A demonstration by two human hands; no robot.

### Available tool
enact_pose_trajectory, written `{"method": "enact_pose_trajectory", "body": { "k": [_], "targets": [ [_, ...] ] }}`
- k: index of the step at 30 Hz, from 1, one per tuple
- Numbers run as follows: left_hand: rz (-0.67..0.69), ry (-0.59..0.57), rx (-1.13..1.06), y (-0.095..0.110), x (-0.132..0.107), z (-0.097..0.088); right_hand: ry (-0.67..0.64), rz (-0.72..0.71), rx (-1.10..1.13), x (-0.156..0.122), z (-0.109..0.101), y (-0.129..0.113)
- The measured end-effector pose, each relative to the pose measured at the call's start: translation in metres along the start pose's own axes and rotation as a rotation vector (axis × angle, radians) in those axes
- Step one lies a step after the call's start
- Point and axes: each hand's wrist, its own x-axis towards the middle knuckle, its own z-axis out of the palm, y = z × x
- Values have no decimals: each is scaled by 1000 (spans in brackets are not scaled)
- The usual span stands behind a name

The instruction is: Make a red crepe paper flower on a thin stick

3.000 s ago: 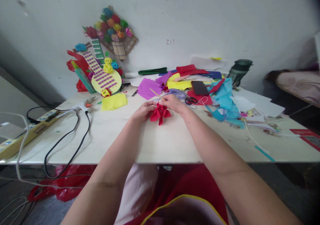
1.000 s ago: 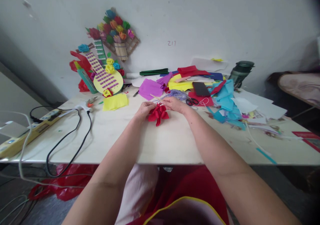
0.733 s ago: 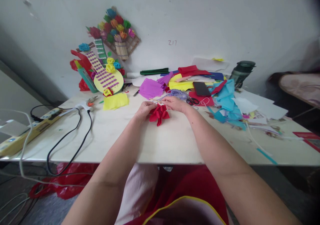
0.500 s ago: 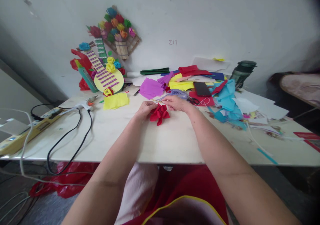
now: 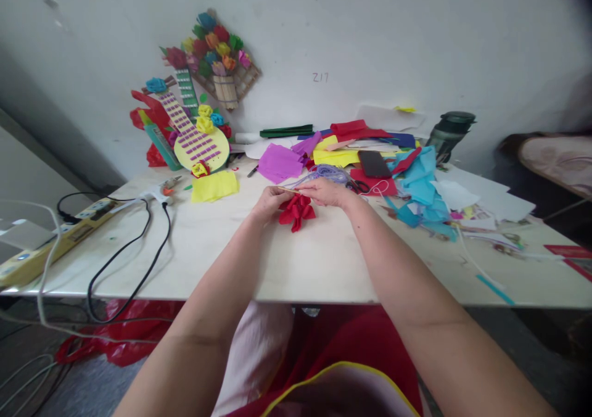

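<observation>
Stick (image 5: 287,189) lowered; left hand (image 5: 268,201), right hand (image 5: 326,192) pinch ruffled crepe flower (image 5: 296,211).

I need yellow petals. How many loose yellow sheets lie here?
2: one yellow sheet left of the red paper flower, another in the paper pile behind it; more may be hidden.

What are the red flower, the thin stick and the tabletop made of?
The red flower is likely crepe or tissue paper: matte, with soft crumpled folds. The thin stick looks like bare wood or bamboo, pale tan and straight, though it is too thin to be sure. The tabletop is a pale smooth board with a slight sheen, perhaps laminate or plywood.
</observation>
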Motion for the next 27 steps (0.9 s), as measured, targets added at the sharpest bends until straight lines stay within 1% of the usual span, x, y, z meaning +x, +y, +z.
{"method": "enact_pose_trajectory", "body": {
  "k": [4, 8, 17, 21, 24, 27],
  "targets": [
    [-3, -7, -9, 0, 0, -1, 5, 4, 13, 2, -1, 3],
    [3, 16, -35, -2, 1, -1, 25, -6, 26, 3, -1, 6],
    [-27, 66, -66, -2, 0, 0, 26, -62, 44, 4, -4, 12],
    [-37, 26, -134, -4, 2, 0, 40, -85, 71, 4, -3, 12],
    [-31, -15, -189, -6, 3, 0, 47, -63, 79, 3, -1, 10],
    [-40, -32, -208, -6, 3, 0, 36, -56, 79, 2, 0, 7]
  ]
}}
